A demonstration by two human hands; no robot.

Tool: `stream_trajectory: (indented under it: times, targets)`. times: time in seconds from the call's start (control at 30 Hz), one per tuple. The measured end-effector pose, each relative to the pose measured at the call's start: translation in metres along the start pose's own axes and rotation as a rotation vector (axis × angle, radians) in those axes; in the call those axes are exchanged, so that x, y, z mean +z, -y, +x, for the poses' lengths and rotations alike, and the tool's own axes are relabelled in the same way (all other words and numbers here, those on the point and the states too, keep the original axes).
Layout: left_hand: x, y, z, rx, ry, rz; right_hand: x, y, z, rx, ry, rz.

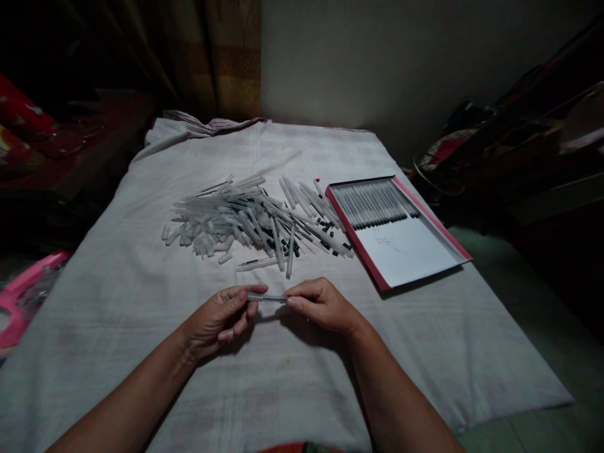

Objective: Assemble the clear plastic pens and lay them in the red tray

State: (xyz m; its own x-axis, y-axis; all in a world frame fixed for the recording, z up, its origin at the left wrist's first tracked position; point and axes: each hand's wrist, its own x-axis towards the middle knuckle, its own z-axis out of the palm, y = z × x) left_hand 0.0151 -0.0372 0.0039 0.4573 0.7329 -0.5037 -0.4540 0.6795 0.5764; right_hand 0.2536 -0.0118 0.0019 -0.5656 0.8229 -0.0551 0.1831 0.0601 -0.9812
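Note:
Between my two hands a slim pen (267,297) is held level above the cloth. My left hand (224,314) pinches its left end, where a clear sleeve or cap shows. The fingers of my right hand (323,305) close on the other end and hide it. Just beyond lies a loose heap of clear pen parts (226,217), with barrels, caps, dark refills and small black plugs mixed together. To the right, a shallow red-edged box (406,255) holds a row of pens (372,204) with black ends along its far half.
A pale checked cloth (264,390) covers the table, rumpled at the far left corner. A pink plastic handle (28,289) stands at the left edge. Dark furniture (94,145) is at the left, and cluttered items (453,148) stand at the right. A wall (330,63) rises behind.

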Motion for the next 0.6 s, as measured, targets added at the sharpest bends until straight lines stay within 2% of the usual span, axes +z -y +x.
stream_trajectory:
  times: [0.27, 0.6]
  targets:
    - [-0.0017, 0.0013, 0.0015, -0.010, -0.034, -0.029, 0.0031, -0.0011, 0.0010, -0.064, -0.039, -0.081]
    - [0.0047, 0.0017, 0.0018, 0.009, -0.028, 0.008, 0.0045, -0.0012, 0.0032, -0.057, -0.051, -0.067]
